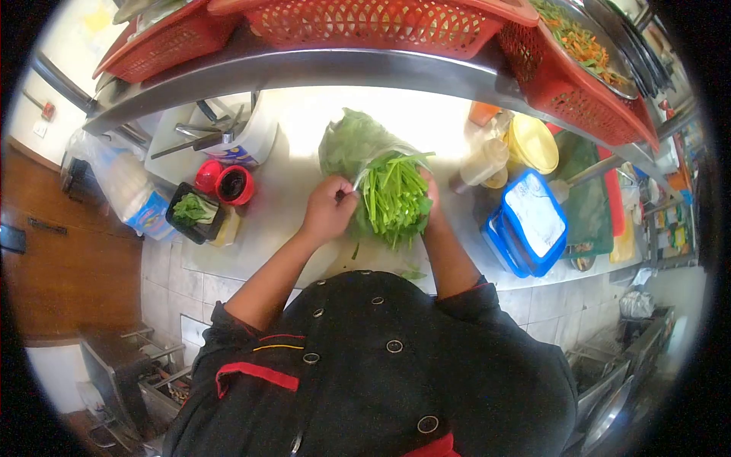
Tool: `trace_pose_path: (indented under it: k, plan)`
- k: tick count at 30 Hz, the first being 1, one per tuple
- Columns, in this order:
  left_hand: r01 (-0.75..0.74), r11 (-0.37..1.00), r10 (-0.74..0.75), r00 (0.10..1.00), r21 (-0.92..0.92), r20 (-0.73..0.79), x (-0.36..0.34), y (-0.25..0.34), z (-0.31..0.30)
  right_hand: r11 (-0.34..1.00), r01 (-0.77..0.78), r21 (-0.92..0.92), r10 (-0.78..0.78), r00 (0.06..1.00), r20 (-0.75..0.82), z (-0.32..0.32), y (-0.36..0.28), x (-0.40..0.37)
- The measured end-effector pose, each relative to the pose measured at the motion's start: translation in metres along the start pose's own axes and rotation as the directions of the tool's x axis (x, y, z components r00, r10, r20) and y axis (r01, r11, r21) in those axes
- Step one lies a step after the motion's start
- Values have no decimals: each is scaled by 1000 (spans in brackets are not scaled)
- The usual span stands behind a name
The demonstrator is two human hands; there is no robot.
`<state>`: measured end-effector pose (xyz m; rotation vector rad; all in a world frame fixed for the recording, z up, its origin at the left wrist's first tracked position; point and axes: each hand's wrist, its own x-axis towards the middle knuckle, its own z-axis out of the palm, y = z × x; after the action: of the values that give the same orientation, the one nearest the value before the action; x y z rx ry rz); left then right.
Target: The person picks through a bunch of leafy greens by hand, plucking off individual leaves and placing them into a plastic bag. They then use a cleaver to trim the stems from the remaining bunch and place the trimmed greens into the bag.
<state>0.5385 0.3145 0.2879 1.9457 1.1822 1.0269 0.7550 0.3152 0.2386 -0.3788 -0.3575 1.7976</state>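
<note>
A bunch of leafy greens (394, 199) with cut green stems lies in a clear plastic bag (352, 145) on the white worktop. The stems point toward me at the bag's mouth, while the leaves press against the plastic farther back. My left hand (332, 207) is closed, pinching the bag's edge at the left of the stems. Against the right side of the bunch, my right hand (432, 199) grips the bag of greens; its fingers are mostly hidden behind the stems. A few leaf scraps (412, 273) lie near the front edge of the worktop.
Left stand a white tub (259, 141) with knives, red cups (234, 185) and a black container (196, 213) with leaves. Right are a squeeze bottle (485, 161), a yellow lid (532, 144) and blue-rimmed boxes (533, 221). Red baskets (381, 27) sit on the metal shelf (320, 67) above.
</note>
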Motion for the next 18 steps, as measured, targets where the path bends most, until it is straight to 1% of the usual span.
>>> trace_pose_path:
  k: [2,3,5,6,8,9,11,12,14,15,16,17,18]
  plan:
    - [176,983,-176,984,-58,11,-4,11,-4,986,108,-127,-107,994,18,-7,-1,0]
    - [177,982,-177,984,-58,13,-4,10,-4,986,108,-126,-107,994,16,1,0,-2]
    - [174,984,-176,981,-25,-84,-3,7,-7,988,150,-41,-156,958,-239,27,3,-6]
    - [174,984,-176,981,-25,-85,-2,7,-9,988,150,-41,-155,959,-238,15,4,-1]
    - [163,986,-161,986,37,-48,-1,8,-16,990,142,-9,-141,975,-169,-19,6,12]
    - [163,986,-161,986,39,-51,3,8,-21,990,141,-8,-140,976,-167,-14,3,10]
    - [-13,990,32,991,143,-129,16,9,-29,990,68,-127,-108,936,-334,-3,-3,3]
    - [-11,990,30,991,141,-131,24,18,-34,989,66,-129,-107,936,-335,-6,-4,2]
    - [-1,992,22,986,123,-168,42,38,-47,900,17,-435,-90,985,-148,-12,-6,3]
    - [-46,997,56,985,68,-162,50,40,-49,899,18,-437,-90,985,-147,-9,-7,4]
    - [-48,997,58,985,68,-162,56,45,-50,754,21,-657,-148,979,-139,-6,-10,5]
    - [-134,979,132,991,154,22,62,50,-51,555,16,-831,-204,972,-117,-3,-12,6]
    - [-231,947,185,960,222,211,65,58,-49,555,19,-832,-206,972,-116,7,-12,6]
